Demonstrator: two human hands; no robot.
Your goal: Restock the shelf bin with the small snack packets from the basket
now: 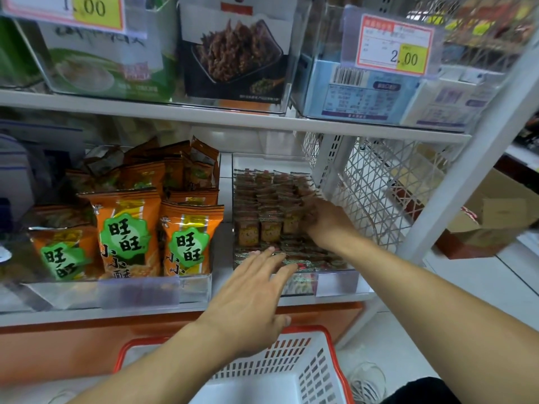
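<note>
Head view:
Shelf bin [335, 282]: clear plastic, on the lower shelf, right of the bin of orange snack bags [131, 231].
Small snack packets [262, 205]: stood in tight rows through the bin; more lie flat along its front edge.
Left hand [250, 298]: fingers straight and spread, palm down, fingertips resting on the flat front packets.
Right hand [320, 217]: reached deep into the bin's right side, fingers bent down among the upright packets; blurred, so whether it pinches a packet cannot be told.
Basket [315, 371]: white, red-rimmed, below the shelf under the left forearm; visible interior shows no packets.
</note>
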